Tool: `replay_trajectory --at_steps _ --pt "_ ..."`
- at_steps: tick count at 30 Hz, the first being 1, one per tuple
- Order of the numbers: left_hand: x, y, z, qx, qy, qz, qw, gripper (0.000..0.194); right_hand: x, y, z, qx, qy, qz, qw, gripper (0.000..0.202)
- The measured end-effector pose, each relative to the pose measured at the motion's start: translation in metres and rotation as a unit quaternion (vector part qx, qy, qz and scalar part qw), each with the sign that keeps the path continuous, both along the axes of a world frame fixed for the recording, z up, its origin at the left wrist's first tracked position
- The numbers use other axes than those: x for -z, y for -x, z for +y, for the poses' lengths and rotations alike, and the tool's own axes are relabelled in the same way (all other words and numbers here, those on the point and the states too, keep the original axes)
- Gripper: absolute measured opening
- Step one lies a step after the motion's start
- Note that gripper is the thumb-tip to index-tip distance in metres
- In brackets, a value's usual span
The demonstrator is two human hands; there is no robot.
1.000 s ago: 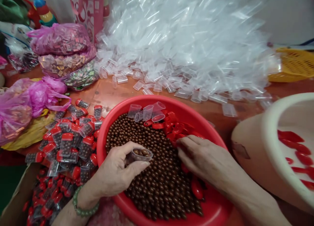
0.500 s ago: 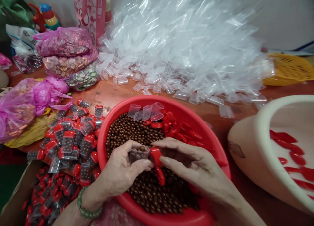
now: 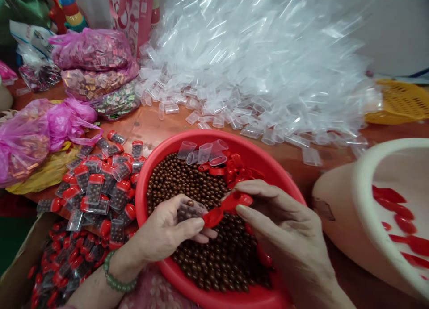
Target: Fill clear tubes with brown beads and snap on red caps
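My left hand (image 3: 167, 226) is closed round a small clear plastic container (image 3: 188, 210) full of brown chocolate balls, tilted to the right. Between thumb and fingers, my right hand (image 3: 284, 224) pinches a red flip cap (image 3: 231, 204) whose two halves are spread open. One half of the cap is close by the container's right side; whether they touch, I cannot tell. Both hands are above a red basin (image 3: 150, 148) of brown chocolate balls (image 3: 214, 260). Several empty clear containers (image 3: 204, 152) and red caps (image 3: 236, 164) lie at its far side.
Filled red-capped containers (image 3: 95, 188) are heaped left of the basin, with more in a box below. A large pile of clear containers (image 3: 251, 68) covers the back. At right stand a cream tub (image 3: 355, 184) with red caps and a yellow basket (image 3: 398, 99). Pink bags (image 3: 94, 50) sit back left.
My right hand has lifted and turned the red cap, from hanging down to lying across beside the container. The container has tipped over to the right in my left hand.
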State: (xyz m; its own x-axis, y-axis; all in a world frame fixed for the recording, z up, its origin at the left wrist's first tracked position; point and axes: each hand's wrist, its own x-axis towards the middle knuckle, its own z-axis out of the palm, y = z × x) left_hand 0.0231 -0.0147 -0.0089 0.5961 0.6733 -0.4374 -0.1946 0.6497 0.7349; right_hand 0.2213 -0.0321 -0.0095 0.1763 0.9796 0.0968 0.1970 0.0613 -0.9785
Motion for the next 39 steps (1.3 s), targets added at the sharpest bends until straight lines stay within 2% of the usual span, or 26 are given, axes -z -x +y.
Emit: replay_trajectory --at_steps 5,8,11,15,18,21,25,28,30,32,34,39 --pt "0.003 -0.002 0.001 -0.067 -0.007 -0.008 0.998 0.045 -0.008 -0.009 -0.003 -0.081 -0.058 -0.125 0.987 0.024" --pt "0.002 -0.003 0.001 -0.078 -0.008 -0.001 0.997 0.045 -0.017 -0.013 -0.005 -0.171 -0.085 -0.221 0.956 0.030" --pt "0.002 -0.003 0.001 -0.070 -0.009 0.011 0.997 0.046 -0.022 -0.009 -0.005 -0.254 -0.075 -0.289 0.920 0.039" --pt "0.004 -0.001 0.000 -0.060 -0.055 0.059 0.995 0.035 -0.017 0.001 -0.004 -0.291 -0.064 -0.340 0.892 0.051" --pt "0.007 0.000 -0.002 -0.046 -0.089 0.092 0.991 0.022 -0.011 0.005 -0.004 -0.302 -0.062 -0.354 0.883 0.052" --pt "0.008 0.001 -0.002 -0.021 -0.129 0.128 0.983 0.017 -0.007 0.008 -0.003 -0.289 -0.057 -0.341 0.893 0.045" --pt "0.005 0.001 0.000 -0.014 -0.150 0.125 0.981 0.020 -0.007 0.007 0.000 -0.252 -0.022 -0.261 0.932 0.022" --pt "0.000 0.001 -0.001 -0.022 -0.158 0.121 0.980 0.019 -0.012 0.005 0.002 -0.143 0.005 -0.150 0.978 0.011" --pt "-0.003 0.001 -0.002 -0.003 -0.200 0.155 0.967 0.016 -0.016 0.007 0.001 -0.065 0.019 -0.081 0.994 0.010" --pt "-0.007 0.001 -0.003 0.023 -0.240 0.178 0.954 0.014 -0.020 0.010 -0.001 -0.025 0.026 -0.039 0.999 0.011" --pt "-0.008 0.001 -0.003 0.030 -0.244 0.175 0.953 0.014 -0.022 0.014 -0.002 -0.008 0.024 -0.027 0.999 0.016" --pt "-0.005 0.001 0.001 0.017 -0.222 0.157 0.962 0.017 -0.019 0.013 -0.005 -0.012 0.000 -0.068 0.998 0.025"
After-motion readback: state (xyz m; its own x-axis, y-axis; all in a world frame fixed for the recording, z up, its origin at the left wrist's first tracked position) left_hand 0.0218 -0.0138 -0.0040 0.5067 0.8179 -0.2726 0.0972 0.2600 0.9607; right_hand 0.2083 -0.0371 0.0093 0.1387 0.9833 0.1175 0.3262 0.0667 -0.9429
